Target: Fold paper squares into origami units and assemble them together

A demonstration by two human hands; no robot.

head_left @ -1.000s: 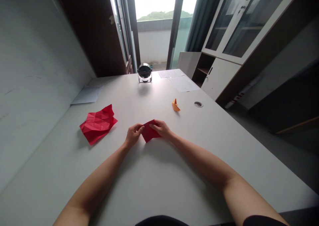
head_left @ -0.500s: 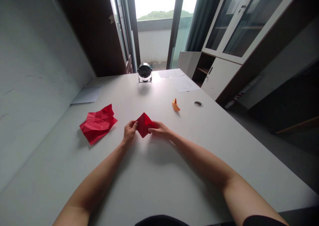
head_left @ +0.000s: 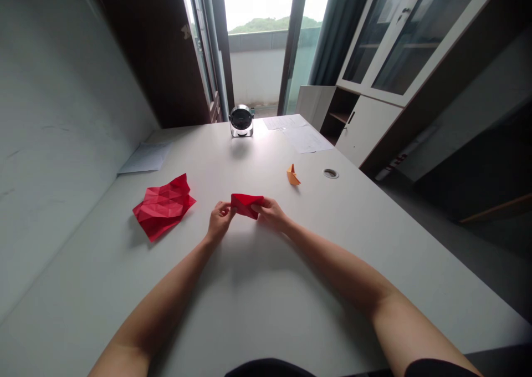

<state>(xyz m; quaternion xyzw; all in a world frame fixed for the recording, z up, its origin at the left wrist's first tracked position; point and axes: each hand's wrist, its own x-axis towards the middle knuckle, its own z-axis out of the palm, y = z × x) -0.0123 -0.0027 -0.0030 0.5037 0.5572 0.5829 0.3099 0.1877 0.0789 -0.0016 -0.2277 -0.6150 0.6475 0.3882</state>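
Observation:
A small folded piece of red origami paper is held between my two hands, just above the white table. My left hand pinches its left edge between thumb and fingers. At the other end, my right hand grips the right side, its fingertips over the paper. A larger creased red sheet lies spread on the table to the left of my hands. Beyond my right hand stands a small orange folded-paper figure.
A round black device on a metal stand is at the table's far edge. Printed papers lie at the back right, near a round cable hole. A pale paper stack is at the back left by the wall. Cabinets stand at the right.
The held red paper has gone from a diamond facing me to a flatter, turned shape. Both hands have shifted slightly right. The other red sheet and orange figure have stayed put.

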